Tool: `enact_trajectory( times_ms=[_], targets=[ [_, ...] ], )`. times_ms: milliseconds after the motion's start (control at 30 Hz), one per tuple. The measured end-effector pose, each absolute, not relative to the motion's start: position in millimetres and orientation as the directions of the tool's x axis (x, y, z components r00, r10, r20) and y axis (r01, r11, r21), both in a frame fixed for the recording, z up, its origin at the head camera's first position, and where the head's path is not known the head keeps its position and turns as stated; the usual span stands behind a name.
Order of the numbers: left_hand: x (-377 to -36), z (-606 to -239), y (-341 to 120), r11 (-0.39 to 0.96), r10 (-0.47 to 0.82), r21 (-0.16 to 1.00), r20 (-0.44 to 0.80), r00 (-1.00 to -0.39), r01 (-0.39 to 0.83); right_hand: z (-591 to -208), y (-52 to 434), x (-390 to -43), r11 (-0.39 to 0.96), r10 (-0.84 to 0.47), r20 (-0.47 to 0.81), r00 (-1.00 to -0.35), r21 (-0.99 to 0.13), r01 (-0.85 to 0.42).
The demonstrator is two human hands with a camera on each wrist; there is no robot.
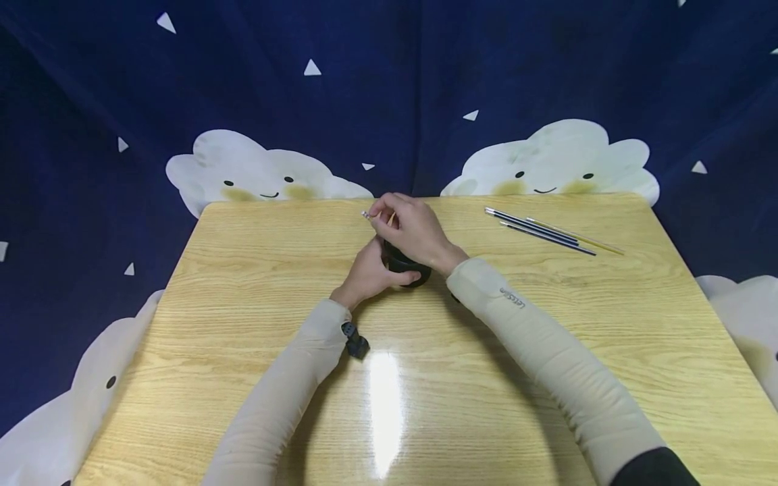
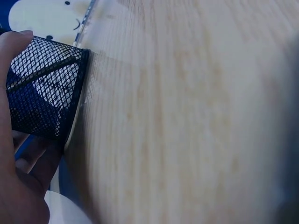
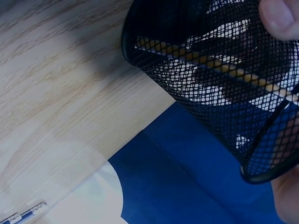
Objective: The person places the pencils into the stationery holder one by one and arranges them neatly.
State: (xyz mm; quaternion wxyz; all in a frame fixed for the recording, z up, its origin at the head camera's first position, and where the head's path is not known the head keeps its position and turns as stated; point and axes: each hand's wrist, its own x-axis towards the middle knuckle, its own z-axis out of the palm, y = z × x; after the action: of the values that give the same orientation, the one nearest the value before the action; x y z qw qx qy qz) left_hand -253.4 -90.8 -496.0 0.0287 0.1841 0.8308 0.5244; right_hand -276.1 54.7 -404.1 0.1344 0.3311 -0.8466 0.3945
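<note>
While left hand (image 1: pixel 372 271) grips mesh cup (image 2: pixel 44 86), right hand (image 1: pixel 410 226) hangs just above

Wood-grained table (image 1: pixel 243 324); behind it, navy cloth (image 1: pixel 389 81), perhaps a curtain, with smiling clouds (image 1: pixel 559 158).

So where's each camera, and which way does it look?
Head: worn on the head, facing forward and down at the table; left hand, right hand and sleeved arms show.
Left wrist: on the left wrist, facing the black mesh cup; the left hand shows along the left edge.
Right wrist: on the right wrist, facing the cup and a yellow pencil seen through its mesh; fingers show at the right, which hand's I can't tell.
Both wrist views share the cup.
</note>
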Motion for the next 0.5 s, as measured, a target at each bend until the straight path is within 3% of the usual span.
enact_trajectory(
  times_ms=[500],
  targets=[
    [-255.4,-494.0,-88.8,0.416,0.315,0.873,0.124,-0.941,0.254,-398.6,83.2,-279.4,0.446,-0.383,0.475,-0.792,-0.656,-0.609]
  ],
)
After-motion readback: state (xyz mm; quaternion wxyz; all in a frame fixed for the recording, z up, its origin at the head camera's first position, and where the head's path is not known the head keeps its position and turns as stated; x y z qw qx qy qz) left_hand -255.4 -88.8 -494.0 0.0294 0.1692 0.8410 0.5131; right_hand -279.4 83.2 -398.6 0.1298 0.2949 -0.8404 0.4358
